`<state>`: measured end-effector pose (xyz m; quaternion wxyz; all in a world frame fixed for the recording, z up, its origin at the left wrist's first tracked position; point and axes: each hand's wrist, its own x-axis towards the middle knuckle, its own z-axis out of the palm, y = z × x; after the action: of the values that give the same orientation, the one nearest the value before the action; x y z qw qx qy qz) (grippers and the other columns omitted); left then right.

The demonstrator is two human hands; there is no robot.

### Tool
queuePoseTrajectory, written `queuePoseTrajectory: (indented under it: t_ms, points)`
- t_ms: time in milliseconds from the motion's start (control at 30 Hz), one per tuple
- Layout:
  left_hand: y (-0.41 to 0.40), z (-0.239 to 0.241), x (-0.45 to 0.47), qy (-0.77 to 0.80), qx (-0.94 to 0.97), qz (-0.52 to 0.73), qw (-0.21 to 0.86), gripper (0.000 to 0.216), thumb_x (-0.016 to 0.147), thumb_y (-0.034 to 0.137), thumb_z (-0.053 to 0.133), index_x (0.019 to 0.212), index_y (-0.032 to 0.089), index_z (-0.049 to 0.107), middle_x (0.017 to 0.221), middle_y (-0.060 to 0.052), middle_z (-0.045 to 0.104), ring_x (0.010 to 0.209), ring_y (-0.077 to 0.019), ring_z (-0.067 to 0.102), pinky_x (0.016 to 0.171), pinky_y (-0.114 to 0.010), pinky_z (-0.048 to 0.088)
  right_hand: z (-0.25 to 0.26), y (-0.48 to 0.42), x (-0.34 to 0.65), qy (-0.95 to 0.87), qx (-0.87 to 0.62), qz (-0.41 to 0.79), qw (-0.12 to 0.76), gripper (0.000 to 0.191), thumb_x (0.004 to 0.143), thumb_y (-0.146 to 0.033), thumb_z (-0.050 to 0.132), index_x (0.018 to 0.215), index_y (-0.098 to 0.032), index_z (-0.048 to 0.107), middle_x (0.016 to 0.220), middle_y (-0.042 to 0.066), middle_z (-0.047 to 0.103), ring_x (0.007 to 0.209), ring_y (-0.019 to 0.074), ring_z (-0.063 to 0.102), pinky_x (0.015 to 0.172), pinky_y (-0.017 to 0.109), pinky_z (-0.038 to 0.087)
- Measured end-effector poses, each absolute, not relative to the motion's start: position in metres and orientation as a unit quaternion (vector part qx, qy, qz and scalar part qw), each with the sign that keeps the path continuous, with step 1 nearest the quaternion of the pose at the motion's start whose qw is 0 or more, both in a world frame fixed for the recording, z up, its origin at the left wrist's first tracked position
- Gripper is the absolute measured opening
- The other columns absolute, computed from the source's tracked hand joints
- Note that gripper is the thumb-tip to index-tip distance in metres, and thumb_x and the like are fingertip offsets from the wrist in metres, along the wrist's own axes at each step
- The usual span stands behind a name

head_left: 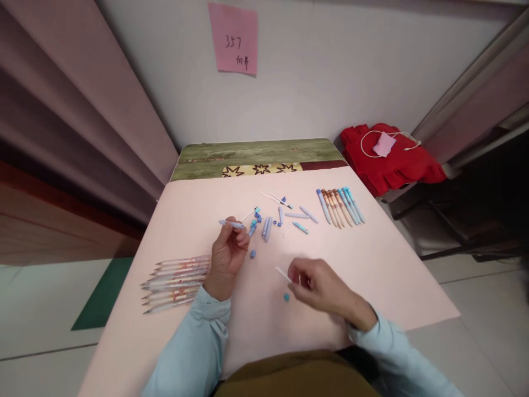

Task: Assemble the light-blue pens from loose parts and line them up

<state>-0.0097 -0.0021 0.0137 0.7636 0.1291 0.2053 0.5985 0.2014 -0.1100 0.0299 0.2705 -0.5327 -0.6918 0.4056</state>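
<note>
My left hand is raised over the left half of the table, closed around a pale blue pen barrel that lies roughly level, its tapered end to the left. Between the fingertips of my right hand is a thin white pen refill, pointing up and left. A small teal pen cap lies on the table just left of that hand. Beyond both hands are scattered loose pen barrels, white refills and small blue pieces.
Patterned pencils lie in a row left of my left hand. Assembled pens with blue, brown and teal tops form a row at the back right. A pale sheet covers the table. Red cloth with a white cable lies beyond its right edge.
</note>
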Motion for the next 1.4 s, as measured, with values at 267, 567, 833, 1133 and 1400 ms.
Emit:
queuePoseTrajectory:
  t_ms: [267, 567, 833, 1133, 1400]
  points:
    - [-0.001, 0.015, -0.01, 0.198, 0.128, 0.602, 0.763, 0.015, 0.081, 0.022, 0.074, 0.085, 0.016, 0.062, 0.067, 0.004, 0.057, 0.051, -0.0042, 0.047, 0.046, -0.014, 0.038, 0.006, -0.142, 0.191, -0.725, -0.589, 0.265, 0.239, 0.007, 0.09, -0.025, 0.057, 0.093, -0.023, 0.063, 0.074, -0.001, 0.062, 0.064, 0.0145, 0.056, 0.061, 0.025, 0.038]
    - [0.002, 0.008, -0.011, 0.187, 0.126, 0.606, 0.763, 0.012, 0.083, 0.019, 0.072, 0.089, 0.016, 0.062, 0.067, 0.003, 0.057, 0.053, -0.005, 0.048, 0.046, -0.014, 0.04, -0.002, -0.142, 0.174, -0.769, -0.596, 0.179, 0.147, 0.012, 0.094, -0.023, 0.054, 0.093, -0.022, 0.066, 0.087, 0.003, 0.065, 0.071, 0.015, 0.061, 0.061, 0.025, 0.038]
    - [0.001, 0.001, -0.007, 0.198, 0.147, 0.588, 0.77, 0.02, 0.075, 0.019, 0.078, 0.087, 0.014, 0.063, 0.067, 0.003, 0.058, 0.053, -0.0046, 0.049, 0.046, -0.014, 0.041, 0.013, -0.062, 0.175, -0.729, -0.66, 0.083, 0.161, 0.015, 0.095, -0.026, 0.054, 0.098, -0.02, 0.067, 0.094, 0.006, 0.067, 0.08, 0.0175, 0.063, 0.063, 0.026, 0.038]
    - [-0.006, 0.001, 0.004, 0.287, 0.228, 0.549, 0.751, 0.025, 0.069, 0.023, 0.082, 0.086, 0.014, 0.066, 0.064, 0.002, 0.063, 0.053, -0.007, 0.057, 0.048, -0.015, 0.044, -0.007, -0.032, 0.184, -0.583, -0.613, 0.212, 0.49, 0.017, 0.09, -0.032, 0.061, 0.1, -0.02, 0.068, 0.09, 0.005, 0.071, 0.076, 0.0176, 0.065, 0.072, 0.031, 0.051]
    - [-0.017, 0.001, 0.018, 0.319, 0.286, 0.537, 0.727, 0.022, 0.074, 0.018, 0.078, 0.092, 0.016, 0.067, 0.071, 0.0, 0.068, 0.062, -0.0109, 0.064, 0.056, -0.02, 0.05, 0.005, -0.037, 0.165, -0.247, -0.42, 0.536, 0.689, 0.028, 0.077, -0.038, 0.078, 0.09, -0.019, 0.063, 0.087, 0.004, 0.074, 0.07, 0.0128, 0.069, 0.062, 0.024, 0.056]
